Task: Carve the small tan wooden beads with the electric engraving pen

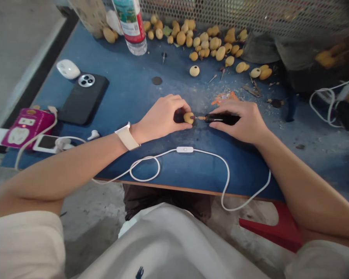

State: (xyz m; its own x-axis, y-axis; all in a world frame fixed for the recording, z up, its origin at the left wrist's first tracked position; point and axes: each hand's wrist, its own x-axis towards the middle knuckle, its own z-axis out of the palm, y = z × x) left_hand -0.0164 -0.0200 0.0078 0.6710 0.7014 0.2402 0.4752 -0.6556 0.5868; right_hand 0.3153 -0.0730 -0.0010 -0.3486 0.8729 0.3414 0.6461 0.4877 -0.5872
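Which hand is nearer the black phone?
Left. The left hand is across a gap to the right of the black phone, holding a tan piece; the right hand is farther right, gripping a black pen-like tool.

We looked from one camera worn on the head, facing forward and steeply down. The shirt (168, 248) filled the near edge, close below the lens; the left hand (161, 116) and right hand (247, 120) sat farther off, near mid-view; the blue table (128, 89) spread beneath them, toward a perforated panel (235, 11) at the far edge.
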